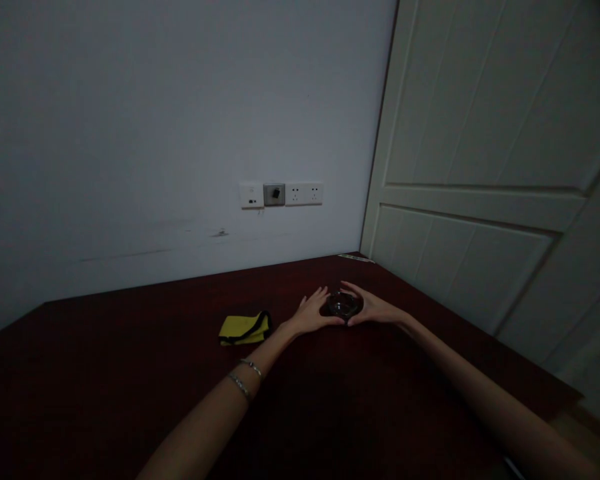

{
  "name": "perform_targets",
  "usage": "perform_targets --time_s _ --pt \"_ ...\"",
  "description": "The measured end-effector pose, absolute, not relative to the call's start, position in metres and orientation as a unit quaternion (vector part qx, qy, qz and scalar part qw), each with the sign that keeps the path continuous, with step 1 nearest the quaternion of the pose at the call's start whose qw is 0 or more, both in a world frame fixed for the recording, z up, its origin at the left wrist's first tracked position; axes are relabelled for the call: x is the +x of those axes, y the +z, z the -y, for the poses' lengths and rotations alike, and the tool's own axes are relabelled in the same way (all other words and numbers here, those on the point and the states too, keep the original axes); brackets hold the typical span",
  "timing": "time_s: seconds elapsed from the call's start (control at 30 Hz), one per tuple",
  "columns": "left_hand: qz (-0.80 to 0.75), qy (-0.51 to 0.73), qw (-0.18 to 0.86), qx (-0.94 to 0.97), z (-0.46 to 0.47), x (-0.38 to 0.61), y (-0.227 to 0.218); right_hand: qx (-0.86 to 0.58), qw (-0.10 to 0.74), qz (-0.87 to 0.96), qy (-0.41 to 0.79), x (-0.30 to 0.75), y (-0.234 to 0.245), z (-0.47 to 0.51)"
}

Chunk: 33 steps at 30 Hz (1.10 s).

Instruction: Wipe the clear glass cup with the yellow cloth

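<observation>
A small round clear glass ashtray rests on the dark red tabletop, framed by both hands. From its left side my left hand curves round it, thumb along the near edge and fingers stretched toward the far side. My right hand grips the opposite side, with its thumb at the near edge and its fingers at the back. The two thumb tips almost meet in front of the glass. Left of my left wrist lies a folded yellow cloth with black trim, touched by neither hand.
Behind the dark red table rises a white wall with power sockets and a grey switch plate. A pale panelled door borders the table's right side. A thin whitish strip lies in the far corner.
</observation>
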<state>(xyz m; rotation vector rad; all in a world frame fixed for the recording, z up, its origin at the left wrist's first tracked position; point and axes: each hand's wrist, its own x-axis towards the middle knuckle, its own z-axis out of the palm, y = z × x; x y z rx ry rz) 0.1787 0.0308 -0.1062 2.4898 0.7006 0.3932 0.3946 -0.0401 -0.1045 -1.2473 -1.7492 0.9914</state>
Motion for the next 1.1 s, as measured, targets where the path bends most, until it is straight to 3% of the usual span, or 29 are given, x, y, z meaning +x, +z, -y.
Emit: perform_targets --time_s 1.1 --pt "-0.264 0.113 0.247 0.926 -0.03 0.175 -0.116 -0.506 0.359 0.681 0.389 0.393 -0.126 0.036"
